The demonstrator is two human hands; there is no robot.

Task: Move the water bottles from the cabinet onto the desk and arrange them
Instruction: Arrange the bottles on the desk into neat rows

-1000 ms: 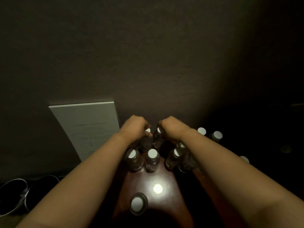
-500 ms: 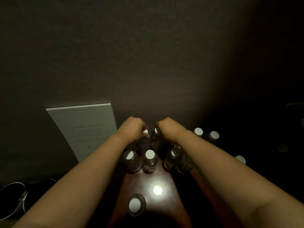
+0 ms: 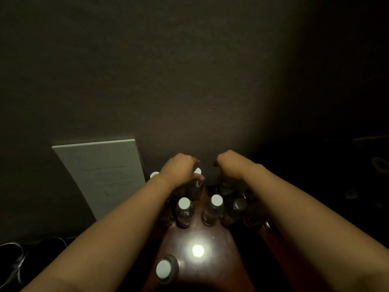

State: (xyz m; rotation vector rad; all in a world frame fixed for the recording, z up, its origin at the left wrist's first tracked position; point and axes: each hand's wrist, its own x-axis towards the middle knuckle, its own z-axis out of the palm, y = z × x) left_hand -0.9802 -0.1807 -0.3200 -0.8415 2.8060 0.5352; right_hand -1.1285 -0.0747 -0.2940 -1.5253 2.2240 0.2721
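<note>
At the far left, near the bottom edge, two dark round containers (image 3: 25, 256) stand in shadow. Next to them a white sheet with faint print (image 3: 103, 175) leans against the dark wall (image 3: 189, 81). In the middle is the reddish-brown desk (image 3: 212, 239), with a bright spot of light on its surface. Water bottles with white caps stand upright on it in a close group near the wall. The left hand (image 3: 179, 168) is closed around the top of one bottle (image 3: 196, 180) at the back of the group. In front stand a bottle (image 3: 184, 210) and, just beside it, another bottle (image 3: 214, 208). One single bottle (image 3: 165, 269) stands apart, nearest to the camera. The right hand (image 3: 230, 164) is curled down over dark bottles (image 3: 237, 205) on the right side; what it holds I cannot tell, because it is too dark there.
</note>
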